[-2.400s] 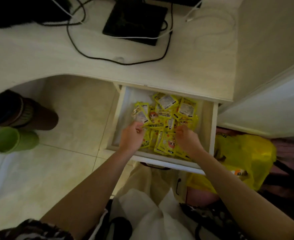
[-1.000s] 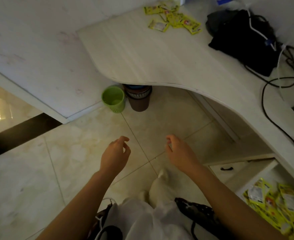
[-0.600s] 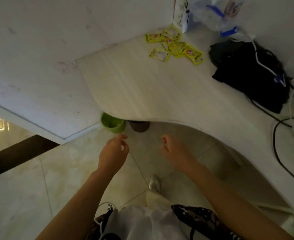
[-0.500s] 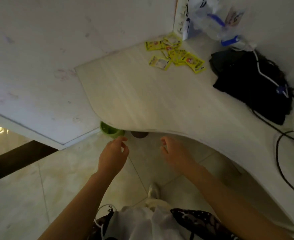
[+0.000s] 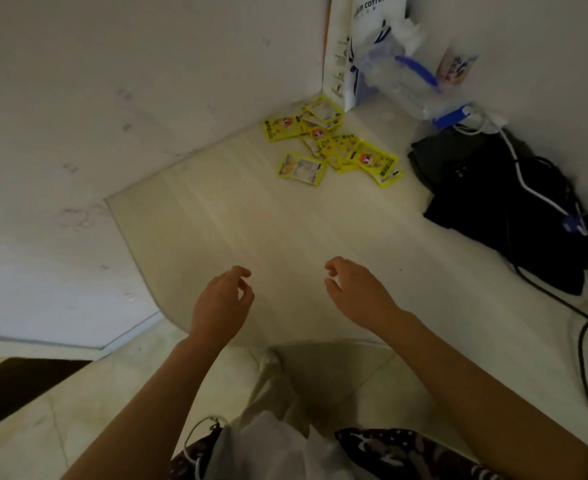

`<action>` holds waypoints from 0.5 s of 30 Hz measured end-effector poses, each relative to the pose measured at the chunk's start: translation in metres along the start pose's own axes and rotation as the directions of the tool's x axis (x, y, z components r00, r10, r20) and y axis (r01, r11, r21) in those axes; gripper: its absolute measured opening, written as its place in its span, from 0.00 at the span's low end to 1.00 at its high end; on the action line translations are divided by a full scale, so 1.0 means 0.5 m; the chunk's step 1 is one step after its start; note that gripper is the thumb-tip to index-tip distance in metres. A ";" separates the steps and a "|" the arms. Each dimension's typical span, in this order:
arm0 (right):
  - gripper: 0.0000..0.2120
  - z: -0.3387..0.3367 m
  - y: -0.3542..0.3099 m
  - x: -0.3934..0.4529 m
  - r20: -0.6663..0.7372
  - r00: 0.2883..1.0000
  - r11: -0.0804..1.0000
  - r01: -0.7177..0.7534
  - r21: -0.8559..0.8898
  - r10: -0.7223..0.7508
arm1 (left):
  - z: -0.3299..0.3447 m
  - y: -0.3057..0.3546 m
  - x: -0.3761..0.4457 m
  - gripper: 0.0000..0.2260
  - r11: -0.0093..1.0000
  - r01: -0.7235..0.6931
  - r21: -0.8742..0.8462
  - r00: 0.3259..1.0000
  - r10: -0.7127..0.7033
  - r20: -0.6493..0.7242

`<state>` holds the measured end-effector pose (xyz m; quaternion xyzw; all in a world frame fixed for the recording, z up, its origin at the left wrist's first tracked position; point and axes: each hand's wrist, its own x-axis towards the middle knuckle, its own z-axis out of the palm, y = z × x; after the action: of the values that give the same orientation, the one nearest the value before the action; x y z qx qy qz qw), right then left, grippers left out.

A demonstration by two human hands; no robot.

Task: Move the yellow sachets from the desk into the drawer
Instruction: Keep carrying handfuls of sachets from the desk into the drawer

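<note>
White walls meet at the far corner of the pale counter [image 5: 285, 230]. Right in that far corner lies a small heap of yellow sachets [image 5: 330, 143]. They overlap each other, and one lies a bit apart at the near left side of the heap. None of them is in a hand. No drawer shows in this view.

Both hands hover over the near edge of the counter, well apart from the sachets. The left hand [image 5: 221, 306] holds nothing, and its fingers [image 5: 242, 273] are loosely curled and released. The right hand [image 5: 358, 291] also holds nothing, and its fingers [image 5: 334, 263] are loosely bent and released. The two hands are side by side with a gap between them.

Behind the sachets, against the wall, stands a white paper bag [image 5: 365, 46] with the word "coffee" on it. Just beside it lies a clear plastic bottle [image 5: 410, 84] with blue parts. A black bag [image 5: 503, 209] sits along the right side of the counter, with a white cable [image 5: 528, 185] over it. Black cables [image 5: 583, 341] trail near the right edge. Below the near edge, the tiled floor [image 5: 77, 410] shows.
</note>
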<state>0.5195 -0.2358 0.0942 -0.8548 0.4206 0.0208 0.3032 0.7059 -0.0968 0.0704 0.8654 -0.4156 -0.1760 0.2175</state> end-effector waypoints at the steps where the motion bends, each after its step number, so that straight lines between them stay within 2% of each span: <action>1: 0.16 -0.007 -0.002 0.021 -0.011 1.000 1.000 -0.017 0.009 0.017 | -0.006 -0.003 0.029 0.11 1.000 -0.015 0.000 1.000 0.015 0.015; 7: 0.16 -0.043 -0.011 0.131 -0.051 0.992 0.993 -0.110 0.033 0.111 | -0.031 0.007 0.187 0.10 0.994 -0.107 0.009 0.990 0.106 0.095; 15: 0.16 -0.111 0.011 0.258 -0.078 0.984 0.987 -0.159 0.025 0.161 | -0.031 0.065 0.371 0.11 0.967 -0.249 0.050 0.953 0.235 0.189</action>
<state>0.5866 -0.3593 0.0990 -0.8156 0.4998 0.0069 0.2915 0.8025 -0.2592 0.0777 0.7956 -0.5429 -0.2109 0.1667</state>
